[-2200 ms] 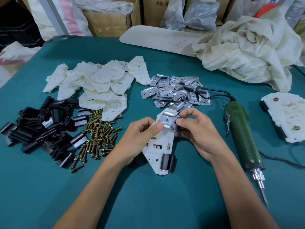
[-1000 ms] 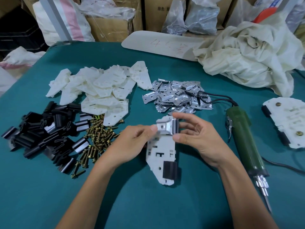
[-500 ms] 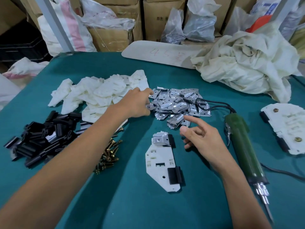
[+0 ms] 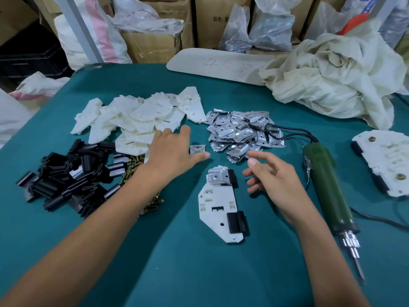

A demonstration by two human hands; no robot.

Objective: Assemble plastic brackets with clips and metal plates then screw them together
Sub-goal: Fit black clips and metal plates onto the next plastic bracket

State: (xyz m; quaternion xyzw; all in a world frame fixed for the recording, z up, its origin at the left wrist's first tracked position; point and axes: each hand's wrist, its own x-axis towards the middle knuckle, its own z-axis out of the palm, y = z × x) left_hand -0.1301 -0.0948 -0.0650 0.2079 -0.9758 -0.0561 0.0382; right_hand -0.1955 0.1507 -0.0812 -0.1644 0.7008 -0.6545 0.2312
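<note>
A white plastic bracket point(image 4: 218, 209) lies flat on the green table, with a metal plate point(image 4: 218, 176) seated at its top end and a black clip point(image 4: 236, 221) at its lower right. My left hand point(image 4: 172, 151) is just left of the metal plate pile point(image 4: 239, 131) and pinches a single loose plate point(image 4: 197, 149) between thumb and forefinger. Just right of the bracket's top, my right hand point(image 4: 272, 180) hovers with loosely bent fingers and holds nothing.
White brackets point(image 4: 141, 116) are heaped at the back left, black clips point(image 4: 66, 178) at the left, brass screws point(image 4: 132, 162) partly under my left forearm. A green electric screwdriver point(image 4: 325, 187) lies at the right, a screwed bracket assembly point(image 4: 385, 160) at the far right, a crumpled cloth point(image 4: 332, 78) behind.
Both hands let go of the bracket, which now lies on the table. My left hand reached into the plate pile and drew back with one plate. My right hand hovers beside the bracket.
</note>
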